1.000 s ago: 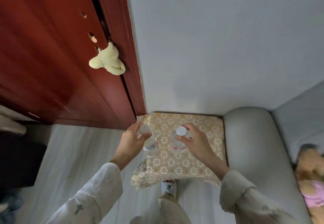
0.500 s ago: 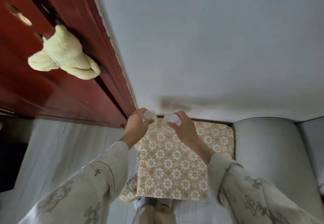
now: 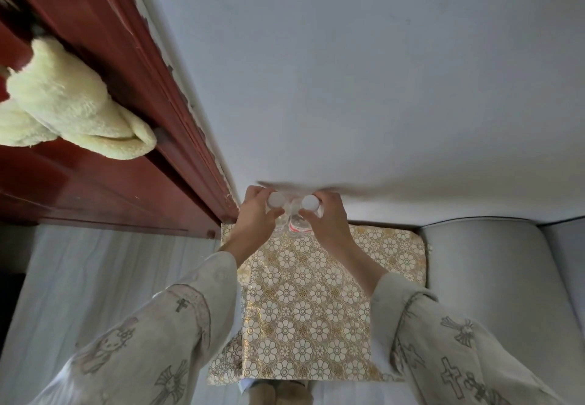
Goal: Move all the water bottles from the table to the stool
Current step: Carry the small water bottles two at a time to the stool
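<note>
Two small clear water bottles with white caps stand side by side at the far edge of a surface covered in a gold floral cloth (image 3: 316, 303), close to the wall. My left hand (image 3: 253, 217) grips the left bottle (image 3: 276, 202) near its neck. My right hand (image 3: 329, 221) grips the right bottle (image 3: 308, 203), whose red label band shows below my fingers. The two bottles almost touch. Their lower parts are partly hidden by my fingers.
A dark red wooden door (image 3: 104, 151) and its frame stand at the left, with a pale yellow plush toy (image 3: 69, 103) hanging on it. A grey sofa arm (image 3: 493, 293) adjoins the cloth on the right. White wall behind, pale floor at left.
Both hands carried the bottles from the middle of the cloth to its far edge by the wall, drawing them closer together. The camera came nearer and lower.
</note>
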